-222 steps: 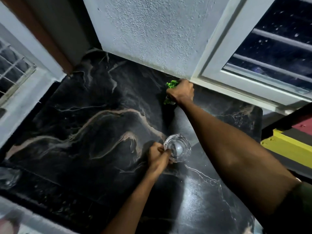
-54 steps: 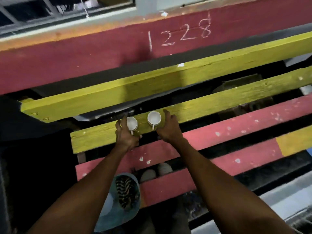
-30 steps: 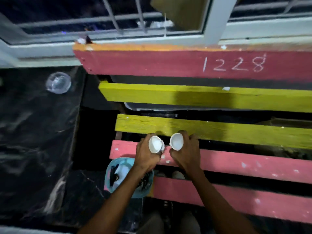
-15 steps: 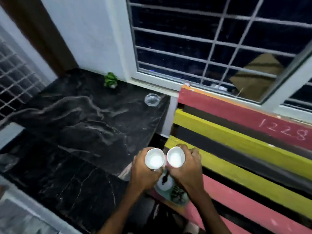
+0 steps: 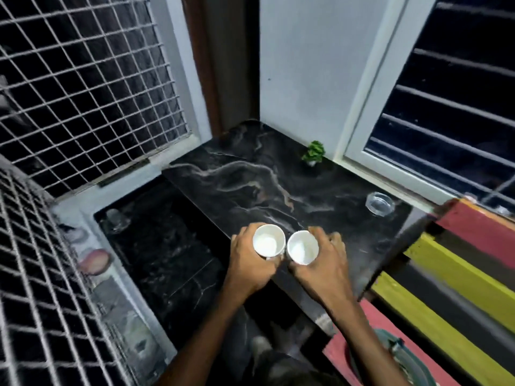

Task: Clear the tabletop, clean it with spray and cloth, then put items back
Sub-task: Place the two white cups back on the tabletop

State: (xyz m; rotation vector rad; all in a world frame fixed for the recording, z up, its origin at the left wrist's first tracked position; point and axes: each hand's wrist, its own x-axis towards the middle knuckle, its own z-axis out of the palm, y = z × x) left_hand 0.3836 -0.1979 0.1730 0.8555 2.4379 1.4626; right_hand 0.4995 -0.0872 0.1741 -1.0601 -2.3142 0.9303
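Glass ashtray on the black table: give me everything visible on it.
The glass ashtray is a small, round, clear dish with a thick rim and a shallow hollow that looks empty. It sits upright and flat on the black marble-look table, near the far right corner, close to the white window frame. Nothing touches it but the tabletop. Both hands are well short of it, nearer the camera, and the small green plant stands apart to its left along the wall.

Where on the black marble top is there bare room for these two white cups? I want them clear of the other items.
Bare marble runs from the small green plant left to the mesh window. The right edge near the glass ashtray is tighter. Both cups, left and right, hover over the near edge.
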